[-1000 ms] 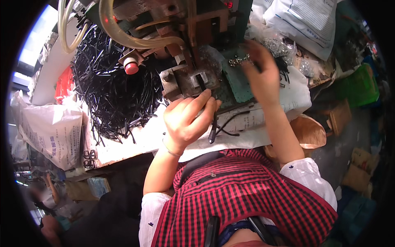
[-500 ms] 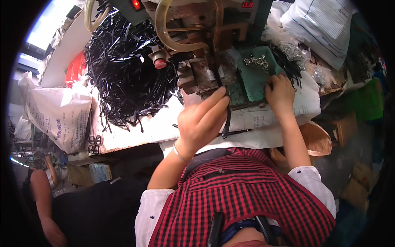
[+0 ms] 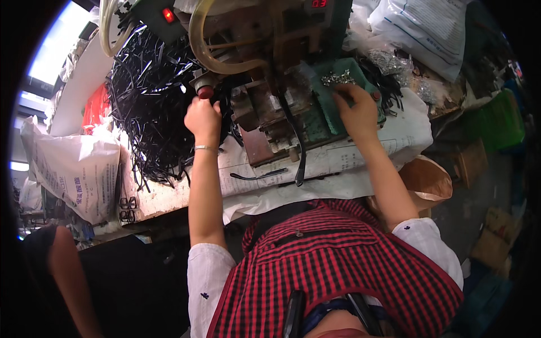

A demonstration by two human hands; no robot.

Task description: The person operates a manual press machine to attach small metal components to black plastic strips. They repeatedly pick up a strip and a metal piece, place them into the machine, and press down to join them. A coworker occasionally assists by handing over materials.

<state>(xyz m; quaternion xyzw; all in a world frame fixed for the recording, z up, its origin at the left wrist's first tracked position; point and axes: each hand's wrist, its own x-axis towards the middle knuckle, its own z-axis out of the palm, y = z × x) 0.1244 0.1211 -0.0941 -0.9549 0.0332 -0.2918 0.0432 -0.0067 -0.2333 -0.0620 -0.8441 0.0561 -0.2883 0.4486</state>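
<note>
My left hand (image 3: 203,119) is raised to a red push button (image 3: 205,92) on the bench machine. Its fingers are curled at the button, their tips partly hidden. A black eyeglass temple (image 3: 292,121) lies in the machine's metal fixture (image 3: 265,110), its tip hanging toward me and neither hand touching it. My right hand (image 3: 360,110) is over the green tray (image 3: 331,115), thumb and forefinger apart beside a heap of small silvery metal parts (image 3: 341,78). Whether a part touches those fingertips is too small to see. Another black temple (image 3: 259,175) lies on the white cloth.
A big heap of black temples (image 3: 155,107) covers the left of the bench. Clear hoses (image 3: 197,39) loop over the machine. White sacks (image 3: 76,169) stand at left and a white bag (image 3: 420,34) at back right. Another person's arm (image 3: 70,276) shows at lower left.
My left hand has let go of the temple in the fixture and moved left to the red button. My right hand has shifted from the tray's right edge toward the metal parts. The view has shifted slightly.
</note>
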